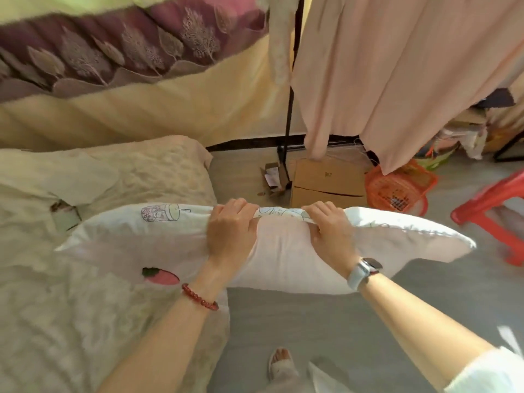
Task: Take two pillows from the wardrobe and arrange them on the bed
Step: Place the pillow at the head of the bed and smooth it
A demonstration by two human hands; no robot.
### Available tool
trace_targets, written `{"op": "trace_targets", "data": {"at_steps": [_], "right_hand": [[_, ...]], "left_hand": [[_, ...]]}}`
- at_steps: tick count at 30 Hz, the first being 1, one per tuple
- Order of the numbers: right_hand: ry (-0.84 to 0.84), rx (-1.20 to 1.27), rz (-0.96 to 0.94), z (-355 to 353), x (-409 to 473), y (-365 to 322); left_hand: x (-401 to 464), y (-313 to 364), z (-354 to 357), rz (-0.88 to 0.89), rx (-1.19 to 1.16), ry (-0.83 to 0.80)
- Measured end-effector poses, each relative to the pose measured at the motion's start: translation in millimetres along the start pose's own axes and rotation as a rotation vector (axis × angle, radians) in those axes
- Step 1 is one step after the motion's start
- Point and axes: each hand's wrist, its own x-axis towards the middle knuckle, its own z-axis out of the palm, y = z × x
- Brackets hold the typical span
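I hold a white pillow (283, 251) with small printed drawings level in front of me, both hands gripping its far long edge. My left hand (231, 228), with a red bead bracelet at the wrist, clutches the edge near the middle. My right hand (330, 231), with a watch at the wrist, grips beside it. The pillow's left end hangs over the bed (85, 307), which is covered in a cream textured spread; its right end is over the grey floor. A second pillow is not in view.
A cream pillow or bolster (127, 165) lies at the bed's head. A pink curtain (411, 66) hangs at right, with a black pole (289, 109) beside it. Cardboard boxes (326, 185), an orange basket (399, 185) and a red stool (493, 214) stand on the floor.
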Motion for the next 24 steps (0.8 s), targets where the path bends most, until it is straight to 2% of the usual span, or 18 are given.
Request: {"op": "trace_targets", "data": {"at_steps": [14, 24], "right_hand": [[-0.137, 0.147, -0.316, 154.1, 380.0, 36.7], [-0.258, 0.219, -0.613, 273.7, 633.8, -48.8]], "left_hand": [[273.4, -198.7, 73.6, -0.298, 0.101, 0.113], [415.8, -372.0, 55.8, -0.579, 0.247, 0.285]]}}
